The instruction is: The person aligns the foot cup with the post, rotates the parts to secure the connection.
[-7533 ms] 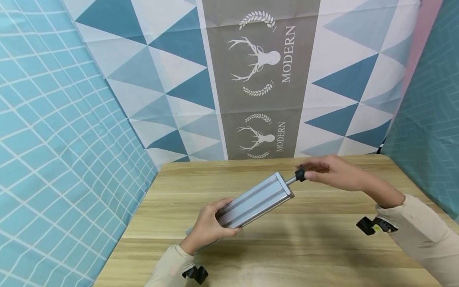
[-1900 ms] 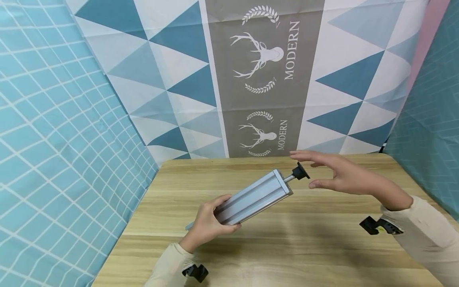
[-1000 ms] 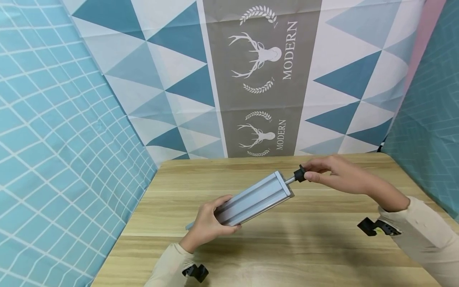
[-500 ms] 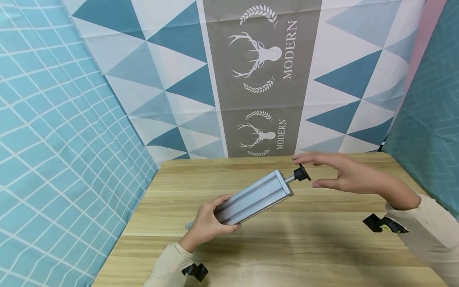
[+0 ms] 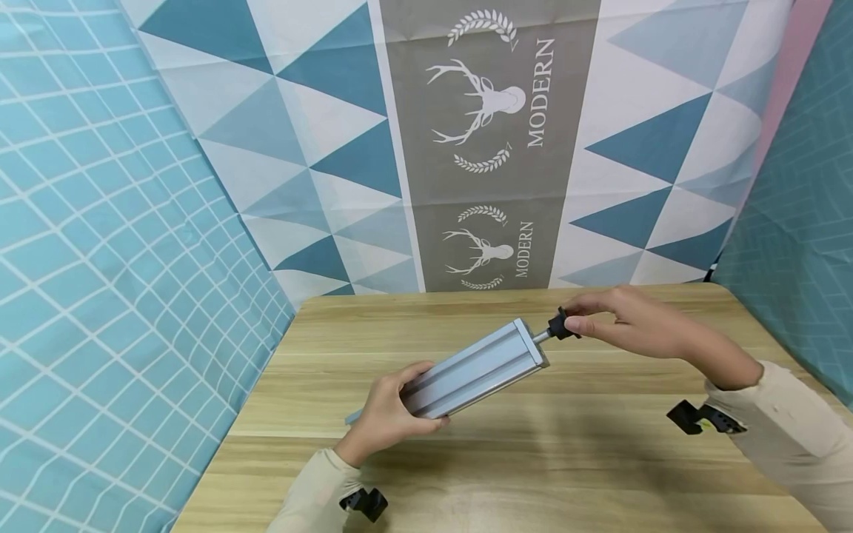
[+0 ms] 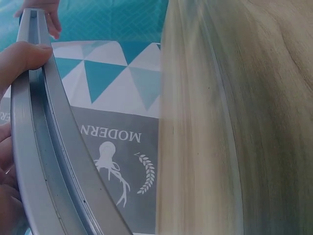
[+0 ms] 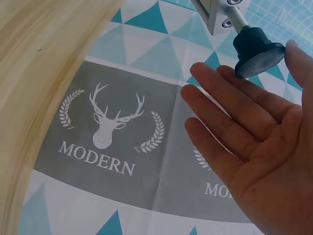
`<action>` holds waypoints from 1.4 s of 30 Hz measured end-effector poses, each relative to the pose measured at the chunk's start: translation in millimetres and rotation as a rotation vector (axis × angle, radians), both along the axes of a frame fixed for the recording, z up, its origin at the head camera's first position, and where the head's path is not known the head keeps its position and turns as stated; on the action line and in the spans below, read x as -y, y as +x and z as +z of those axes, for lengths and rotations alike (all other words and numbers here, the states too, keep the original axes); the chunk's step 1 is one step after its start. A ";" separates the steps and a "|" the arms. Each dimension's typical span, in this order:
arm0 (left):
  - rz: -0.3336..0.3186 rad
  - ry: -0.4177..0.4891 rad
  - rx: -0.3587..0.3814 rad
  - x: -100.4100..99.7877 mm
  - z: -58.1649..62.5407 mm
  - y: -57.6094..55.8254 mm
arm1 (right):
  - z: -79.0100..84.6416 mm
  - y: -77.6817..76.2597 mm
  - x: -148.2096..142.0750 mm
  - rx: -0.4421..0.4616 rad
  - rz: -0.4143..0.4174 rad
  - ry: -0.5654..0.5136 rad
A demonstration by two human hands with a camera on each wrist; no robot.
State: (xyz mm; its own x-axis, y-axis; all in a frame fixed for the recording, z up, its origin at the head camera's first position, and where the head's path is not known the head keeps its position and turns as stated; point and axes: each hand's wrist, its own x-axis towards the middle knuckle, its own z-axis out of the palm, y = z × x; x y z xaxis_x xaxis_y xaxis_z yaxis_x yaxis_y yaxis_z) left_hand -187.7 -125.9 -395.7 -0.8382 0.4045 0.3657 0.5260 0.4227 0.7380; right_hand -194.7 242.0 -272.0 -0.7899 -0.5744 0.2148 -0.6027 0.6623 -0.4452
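A silver aluminium extrusion profile (image 5: 483,370) is held tilted above the table, its far end raised to the right. My left hand (image 5: 386,414) grips its lower part, thumb on one side and fingers on the other. From the profile's end plate sticks a metal threaded stem with a black levelling foot (image 5: 560,324). My right hand (image 5: 633,322) pinches the foot's rim between thumb and index finger. In the right wrist view the other fingers extend beside the black foot (image 7: 259,51). The left wrist view shows a long groove along the profile (image 6: 24,147).
The wooden table (image 5: 533,459) lies under both hands. Behind it hangs a patterned cloth (image 5: 493,185) with deer heads and triangles. A blue gridded cloth (image 5: 120,259) closes the left side, a teal one (image 5: 800,222) the right. Black mounts (image 5: 363,505) sit at both wrists.
Half a second ago my right fingers were spread apart off the foot; now they pinch it again, as one second ago. The left hand keeps its grip, and the profile has hardly moved.
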 end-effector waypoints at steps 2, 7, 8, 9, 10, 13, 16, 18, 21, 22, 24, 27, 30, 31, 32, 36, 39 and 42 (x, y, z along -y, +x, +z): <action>-0.004 -0.001 0.002 -0.2 -0.7 -0.2 | -1.3 -0.5 -0.3 -0.001 -0.010 0.002; -0.004 0.014 0.012 0.1 -0.8 -0.9 | -3.2 -0.6 -2.2 -0.025 0.053 -0.019; -0.002 0.017 0.015 0.1 -0.5 -1.0 | -3.2 -0.5 -2.5 -0.037 0.073 -0.018; -0.003 0.019 0.015 0.0 -0.4 -1.3 | -3.0 -0.5 -2.7 -0.049 0.092 -0.015; -0.003 0.019 0.013 -0.2 -0.3 -1.6 | -2.7 -0.5 -2.7 -0.063 0.117 -0.014; -0.002 0.014 0.011 -0.8 0.9 -1.2 | -2.3 -1.6 -2.7 -0.127 0.184 0.006; -0.004 0.006 0.001 -1.3 1.9 -0.3 | -2.3 -2.7 -2.5 -0.175 0.241 -0.002; -0.006 0.004 -0.006 -1.4 2.1 0.0 | -2.5 -2.7 -2.6 -0.196 0.245 -0.005; -0.009 0.007 -0.011 -1.8 1.8 0.0 | -2.3 -1.2 -2.7 -0.171 0.208 -0.018; -0.009 0.008 -0.012 -2.0 1.8 0.0 | -2.2 -0.4 -2.7 -0.151 0.182 -0.022; -0.009 0.010 -0.011 -2.4 1.9 0.2 | -1.9 0.5 -2.8 -0.084 0.132 -0.035; -0.012 0.005 -0.012 -3.3 1.4 0.6 | -1.6 1.3 -3.0 0.000 0.059 -0.036; -0.021 0.001 -0.007 -4.0 0.4 0.8 | -1.9 1.0 -3.2 0.034 0.034 -0.023; -0.023 0.001 -0.006 -4.0 -0.3 0.7 | -2.3 1.0 -3.3 0.033 0.027 -0.020; -0.024 0.002 -0.006 -3.9 -0.9 0.6 | -2.7 1.0 -3.4 0.028 0.025 -0.023; -0.016 0.010 -0.002 -3.2 -1.5 0.6 | -3.8 1.6 -5.0 -0.003 0.054 -0.044; -0.012 0.015 0.002 -3.4 -0.1 1.1 | -3.4 1.8 -7.1 -0.071 0.105 -0.032; -0.010 0.012 0.003 -3.9 0.2 1.2 | -2.8 1.0 -8.6 -0.136 0.159 -0.013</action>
State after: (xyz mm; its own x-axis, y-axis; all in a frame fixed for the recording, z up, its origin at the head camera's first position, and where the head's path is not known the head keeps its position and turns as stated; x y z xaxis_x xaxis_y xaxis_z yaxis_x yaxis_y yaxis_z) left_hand -186.6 -122.0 -395.6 -0.8350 0.4088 0.3684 0.5283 0.4082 0.7445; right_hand -193.6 250.6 -274.9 -0.6527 -0.6862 0.3212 -0.7543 0.5487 -0.3605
